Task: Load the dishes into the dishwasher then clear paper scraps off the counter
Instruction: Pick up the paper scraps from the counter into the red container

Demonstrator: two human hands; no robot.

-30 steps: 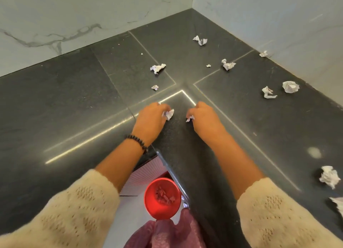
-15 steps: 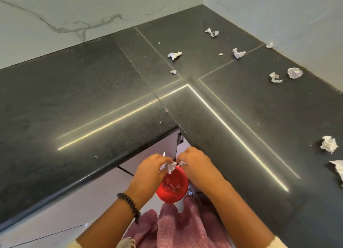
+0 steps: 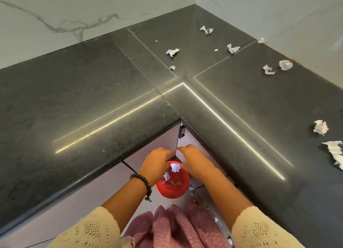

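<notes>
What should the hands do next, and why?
Probably reach back up for another scrap, maybe the crumpled one on the right. Both hands, left and right, look empty above the red bin, and many scraps remain on the counter.

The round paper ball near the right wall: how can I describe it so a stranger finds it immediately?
Start at the dark counter and follow its right arm along the pale marble wall. The paper ball lies near that wall, beside a flatter twisted scrap. It alone is crumpled into a compact, rounded ball.
</notes>
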